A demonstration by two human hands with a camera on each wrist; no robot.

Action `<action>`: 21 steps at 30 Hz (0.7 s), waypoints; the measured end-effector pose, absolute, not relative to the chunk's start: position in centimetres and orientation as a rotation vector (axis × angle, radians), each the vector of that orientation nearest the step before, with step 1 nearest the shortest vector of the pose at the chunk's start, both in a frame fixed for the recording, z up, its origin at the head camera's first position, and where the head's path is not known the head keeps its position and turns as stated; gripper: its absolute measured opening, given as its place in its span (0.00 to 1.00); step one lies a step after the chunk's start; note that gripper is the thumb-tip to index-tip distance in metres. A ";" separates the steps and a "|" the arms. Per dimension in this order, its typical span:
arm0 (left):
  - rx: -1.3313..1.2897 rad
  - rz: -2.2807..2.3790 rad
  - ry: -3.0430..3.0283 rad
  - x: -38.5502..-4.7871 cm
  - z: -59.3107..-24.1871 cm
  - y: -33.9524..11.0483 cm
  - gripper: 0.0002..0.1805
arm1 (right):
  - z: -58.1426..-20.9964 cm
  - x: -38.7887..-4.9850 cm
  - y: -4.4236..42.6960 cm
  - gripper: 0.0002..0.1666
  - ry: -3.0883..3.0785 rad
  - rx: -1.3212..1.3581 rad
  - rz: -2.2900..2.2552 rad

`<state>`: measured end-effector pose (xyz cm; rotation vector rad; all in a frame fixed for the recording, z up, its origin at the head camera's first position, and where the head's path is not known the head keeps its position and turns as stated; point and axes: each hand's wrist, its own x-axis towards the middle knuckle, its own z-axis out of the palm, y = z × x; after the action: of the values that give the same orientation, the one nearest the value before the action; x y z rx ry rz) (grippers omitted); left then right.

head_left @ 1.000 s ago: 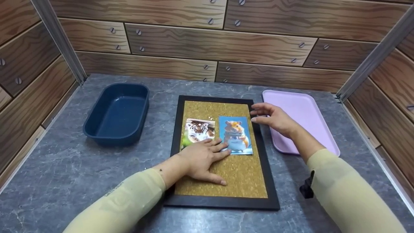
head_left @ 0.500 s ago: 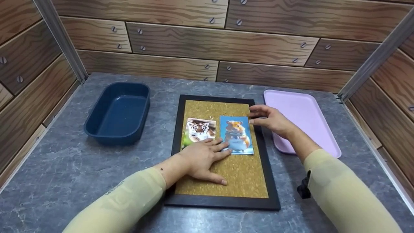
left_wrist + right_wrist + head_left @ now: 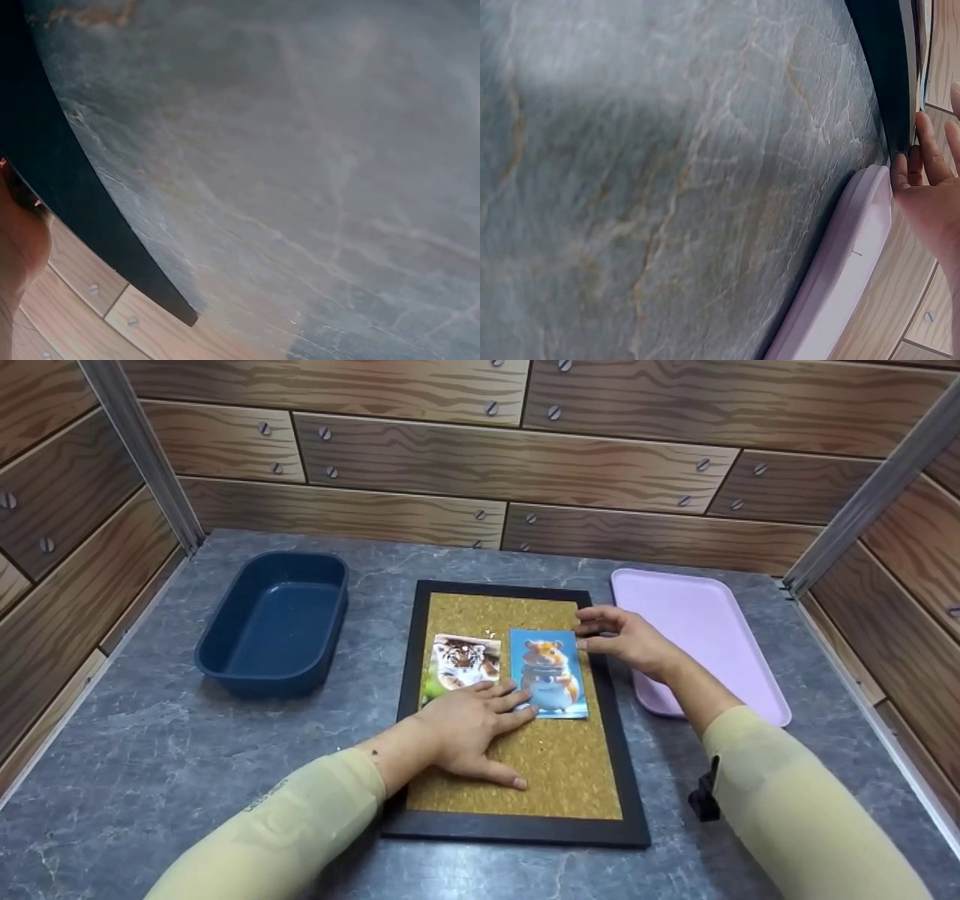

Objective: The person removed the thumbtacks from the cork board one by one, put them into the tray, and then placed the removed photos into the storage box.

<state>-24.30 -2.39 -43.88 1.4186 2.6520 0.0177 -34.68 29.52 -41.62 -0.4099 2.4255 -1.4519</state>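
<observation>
In the head view a cork board (image 3: 551,765) with a black frame (image 3: 517,829) lies flat on the table. Two picture cards lie side by side on the cork: a tiger card (image 3: 461,656) on the left and a hamster card (image 3: 547,671) on a blue ground on the right. My left hand (image 3: 476,731) rests spread over the board, covering the tiger card's lower part and touching the hamster card's lower left corner. My right hand (image 3: 626,637), fingers relaxed and slightly bent, is at the board's right side, its fingertips by the hamster card's upper right edge.
A deep dark blue tray (image 3: 330,660) stands to the left of the board. To the right lies a shallow lilac tray (image 3: 705,622), partly behind my right forearm. The grey marbled table (image 3: 150,780) is enclosed by wood-patterned walls (image 3: 450,457).
My right hand has moved slightly left, bringing its fingertips to the hamster card's right edge. The left hand keeps its place on the board, and the cards lie as before.
</observation>
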 end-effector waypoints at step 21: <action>1.412 0.024 2.656 -24.3 -43.9 -2.4 0.61 | -42.0 -34.6 29.4 0.36 2.447 -0.416 -1.420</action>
<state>-24.27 -2.41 -43.88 1.4115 2.6557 0.0237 -34.55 29.40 -41.97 -0.4159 2.4471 -1.4196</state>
